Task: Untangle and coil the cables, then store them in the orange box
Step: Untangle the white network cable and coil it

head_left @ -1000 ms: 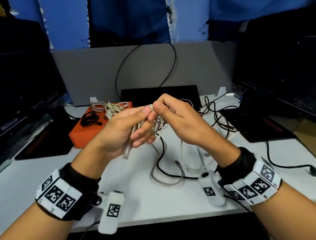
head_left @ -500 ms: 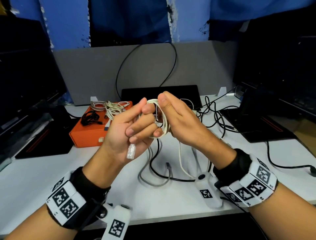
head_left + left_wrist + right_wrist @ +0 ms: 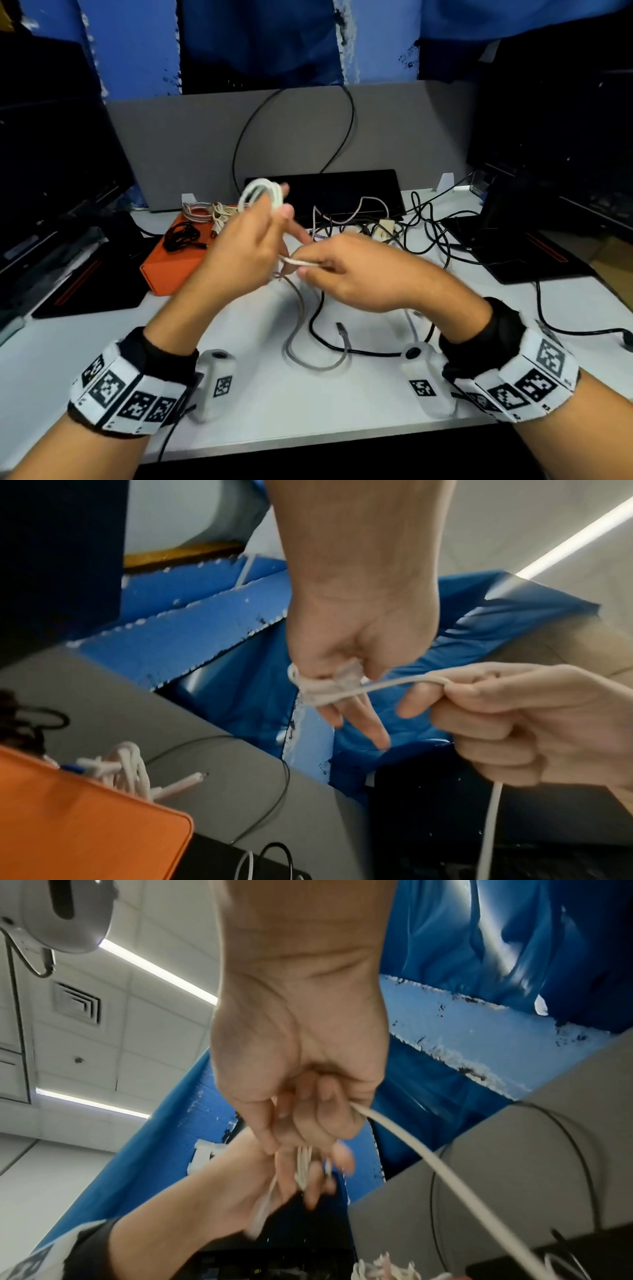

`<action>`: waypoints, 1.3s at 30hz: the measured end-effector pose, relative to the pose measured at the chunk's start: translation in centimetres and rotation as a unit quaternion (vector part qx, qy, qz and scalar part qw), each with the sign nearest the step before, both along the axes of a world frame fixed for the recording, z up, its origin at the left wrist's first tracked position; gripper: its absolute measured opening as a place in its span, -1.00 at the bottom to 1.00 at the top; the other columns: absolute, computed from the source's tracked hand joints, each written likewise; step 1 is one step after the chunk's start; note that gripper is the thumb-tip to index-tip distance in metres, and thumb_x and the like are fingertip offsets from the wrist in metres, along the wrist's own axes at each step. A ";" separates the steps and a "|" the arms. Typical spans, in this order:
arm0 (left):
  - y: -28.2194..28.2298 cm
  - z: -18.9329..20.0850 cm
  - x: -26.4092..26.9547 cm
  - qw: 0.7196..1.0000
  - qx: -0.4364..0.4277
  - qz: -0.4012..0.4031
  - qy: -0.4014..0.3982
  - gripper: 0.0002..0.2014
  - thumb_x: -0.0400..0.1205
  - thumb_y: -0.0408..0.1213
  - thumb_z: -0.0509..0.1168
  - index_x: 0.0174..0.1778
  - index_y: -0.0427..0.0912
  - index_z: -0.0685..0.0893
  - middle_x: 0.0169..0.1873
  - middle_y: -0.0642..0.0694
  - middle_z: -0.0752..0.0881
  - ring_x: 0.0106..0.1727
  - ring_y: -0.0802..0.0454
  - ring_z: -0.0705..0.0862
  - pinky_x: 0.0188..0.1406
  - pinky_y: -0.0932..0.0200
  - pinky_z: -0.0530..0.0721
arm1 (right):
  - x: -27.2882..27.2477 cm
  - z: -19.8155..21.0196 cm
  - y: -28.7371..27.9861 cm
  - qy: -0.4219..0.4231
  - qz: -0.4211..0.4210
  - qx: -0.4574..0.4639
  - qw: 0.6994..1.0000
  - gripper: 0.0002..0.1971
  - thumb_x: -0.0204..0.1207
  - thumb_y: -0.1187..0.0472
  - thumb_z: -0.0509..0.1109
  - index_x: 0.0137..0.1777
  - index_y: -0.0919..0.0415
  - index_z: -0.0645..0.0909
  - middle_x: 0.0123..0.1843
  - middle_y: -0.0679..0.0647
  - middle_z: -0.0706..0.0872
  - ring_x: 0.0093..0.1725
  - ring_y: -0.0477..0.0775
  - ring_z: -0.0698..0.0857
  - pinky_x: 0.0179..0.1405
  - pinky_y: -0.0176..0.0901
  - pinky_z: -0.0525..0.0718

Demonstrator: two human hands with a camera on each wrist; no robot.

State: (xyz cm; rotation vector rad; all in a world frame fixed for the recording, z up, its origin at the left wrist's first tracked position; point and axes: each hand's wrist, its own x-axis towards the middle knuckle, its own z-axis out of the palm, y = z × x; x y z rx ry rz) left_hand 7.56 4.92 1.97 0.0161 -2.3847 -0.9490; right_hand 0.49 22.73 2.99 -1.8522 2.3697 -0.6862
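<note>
Winding thin white cable (image 3: 262,195) round left hand (image 3: 239,253); right hand (image 3: 352,274) pinches its tail, orange box (image 3: 171,270) far-left.

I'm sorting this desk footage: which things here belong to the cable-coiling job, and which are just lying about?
Job:
white cable, coiled in left hand
right hand
orange box
loose cables

Lying about:
black monitors
grey partition

A smooth matt finish is shown by the orange box (image 3: 171,270); the white cable (image 3: 262,195) is sheathed in smooth plastic.
</note>
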 end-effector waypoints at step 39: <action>1.0 -0.3 -0.6 0.977 0.187 -0.058 0.078 -0.64 0.90 -0.23 0.02 0.62 -0.20 0.31 -0.10 -0.02 0.86 -0.16 0.07 0.83 -0.15 0.17 0.76 | -0.3 -1.7 -1.0 -0.011 -0.018 0.033 0.999 -0.63 0.83 -0.02 0.20 -0.28 -0.18 0.33 -0.37 -0.14 0.50 -0.32 -0.22 0.53 -0.27 -0.13 0.42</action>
